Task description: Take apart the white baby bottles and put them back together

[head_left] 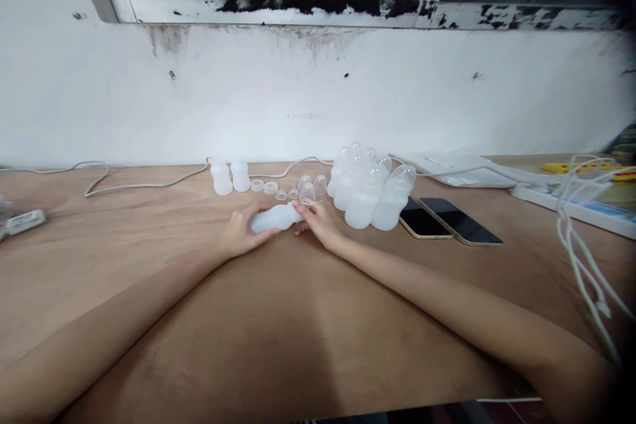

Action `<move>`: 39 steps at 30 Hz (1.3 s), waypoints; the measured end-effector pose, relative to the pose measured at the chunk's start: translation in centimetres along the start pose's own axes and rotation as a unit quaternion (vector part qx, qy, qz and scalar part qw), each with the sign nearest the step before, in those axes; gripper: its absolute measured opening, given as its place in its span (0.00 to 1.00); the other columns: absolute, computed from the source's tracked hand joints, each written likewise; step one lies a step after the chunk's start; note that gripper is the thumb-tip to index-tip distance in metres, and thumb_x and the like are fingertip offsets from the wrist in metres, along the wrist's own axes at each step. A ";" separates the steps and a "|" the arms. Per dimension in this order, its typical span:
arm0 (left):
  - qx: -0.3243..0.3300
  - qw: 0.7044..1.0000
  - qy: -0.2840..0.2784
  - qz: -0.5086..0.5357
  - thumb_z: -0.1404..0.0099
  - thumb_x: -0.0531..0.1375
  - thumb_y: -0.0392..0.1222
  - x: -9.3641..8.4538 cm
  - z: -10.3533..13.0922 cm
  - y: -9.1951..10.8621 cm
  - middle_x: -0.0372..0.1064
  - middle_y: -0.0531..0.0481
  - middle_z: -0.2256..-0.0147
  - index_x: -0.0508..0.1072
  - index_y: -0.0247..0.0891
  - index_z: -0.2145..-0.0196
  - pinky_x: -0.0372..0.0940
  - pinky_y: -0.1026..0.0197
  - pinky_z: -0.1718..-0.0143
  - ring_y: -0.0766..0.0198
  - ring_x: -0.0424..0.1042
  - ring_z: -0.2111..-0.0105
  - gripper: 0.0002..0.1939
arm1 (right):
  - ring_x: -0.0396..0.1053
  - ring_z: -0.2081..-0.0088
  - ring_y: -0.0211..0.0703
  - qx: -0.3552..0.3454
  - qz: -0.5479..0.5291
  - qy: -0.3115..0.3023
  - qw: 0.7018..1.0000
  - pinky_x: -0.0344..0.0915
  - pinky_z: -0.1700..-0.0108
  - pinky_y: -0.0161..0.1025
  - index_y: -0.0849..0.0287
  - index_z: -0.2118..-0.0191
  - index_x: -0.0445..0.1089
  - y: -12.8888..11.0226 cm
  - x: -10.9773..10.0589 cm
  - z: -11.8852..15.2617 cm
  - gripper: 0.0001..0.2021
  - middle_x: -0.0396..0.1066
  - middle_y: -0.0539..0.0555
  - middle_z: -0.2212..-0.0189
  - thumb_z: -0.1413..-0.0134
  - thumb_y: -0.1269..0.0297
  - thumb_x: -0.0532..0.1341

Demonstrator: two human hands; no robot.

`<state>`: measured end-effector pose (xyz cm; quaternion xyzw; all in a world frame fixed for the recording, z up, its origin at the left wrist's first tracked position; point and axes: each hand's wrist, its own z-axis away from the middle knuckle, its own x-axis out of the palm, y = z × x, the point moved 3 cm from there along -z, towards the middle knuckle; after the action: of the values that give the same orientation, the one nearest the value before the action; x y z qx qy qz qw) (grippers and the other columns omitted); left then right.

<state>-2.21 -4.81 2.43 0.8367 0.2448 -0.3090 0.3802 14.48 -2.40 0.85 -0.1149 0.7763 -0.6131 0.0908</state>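
A translucent white baby bottle (275, 218) lies tilted on its side between my two hands, its neck toward the right. My left hand (242, 232) is wrapped round the bottle's base. At the neck end, my right hand (319, 224) pinches with thumb and fingers; what exactly it grips there is too small to tell apart from the bottle's neck. Just beyond stand clear domed caps (320, 184), small clear nipples (281, 193) and two collar rings (271, 187). Two bottle bodies without tops (240, 175) stand upright behind them, to the left.
Several capped bottles (373, 195) stand in a cluster right of my hands. Beside them lie two phones (462, 222). A plastic bag (462, 171), white cables (579, 238) and a power strip (581, 209) are farther right. A white plug block (24, 222) sits at far left.
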 end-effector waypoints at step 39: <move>0.060 0.993 -0.031 -0.097 0.48 0.54 0.57 0.0 0.9 1.1 0.70 0.49 0.66 0.64 0.39 0.55 0.62 0.62 0.65 0.61 0.69 0.67 0.26 | 0.64 0.64 0.37 -0.011 -0.052 -0.066 0.996 0.61 0.63 0.35 0.55 0.63 0.65 -0.5 0.2 0.0 0.14 0.67 0.51 0.64 0.56 0.56 0.58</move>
<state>-1.76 -6.21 2.46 0.8205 0.2935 -0.3843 0.3048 14.36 -2.60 1.33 -0.1964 0.7685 -0.5993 0.1080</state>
